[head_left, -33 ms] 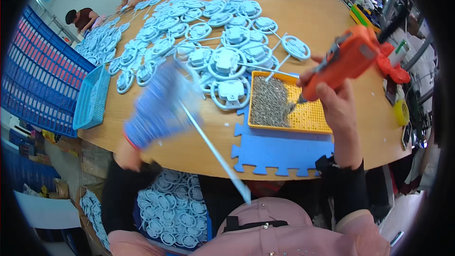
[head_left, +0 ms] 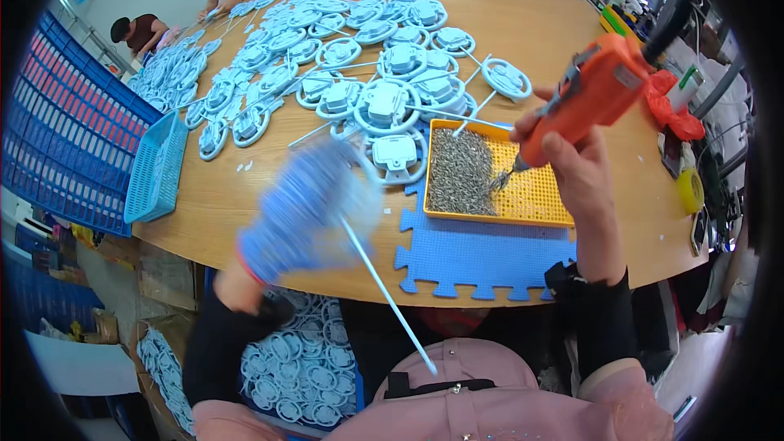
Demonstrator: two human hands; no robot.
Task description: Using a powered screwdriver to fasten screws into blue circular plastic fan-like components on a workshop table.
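Note:
My left hand (head_left: pixel 302 204), in a blue knit glove and blurred by motion, grips a light blue plastic wheel with a stem (head_left: pixel 388 298). The stem slants down toward my lap; the wheel end is mostly smeared and covered by the glove. My right hand (head_left: pixel 576 163) is bare and closed around an orange electric screwdriver (head_left: pixel 592 86). Its bit points down into a yellow perforated tray (head_left: pixel 539 211), with a few screws clustered at the tip. Many small metal screws (head_left: pixel 457 175) fill the tray's left half. A blue foam mat (head_left: pixel 482 257) lies under the tray.
Light blue wheels (head_left: pixel 388 106) are heaped across the wooden table (head_left: pixel 506 16). A blue basket (head_left: pixel 155 171) stands at the left edge, and a bin of wheels (head_left: pixel 298 367) sits below. Yellow tape (head_left: pixel 692 192) lies at right. Other people work at the far side.
My left hand has shifted right with the wheel and its stem. The screwdriver has moved slightly, its bit still among the screws.

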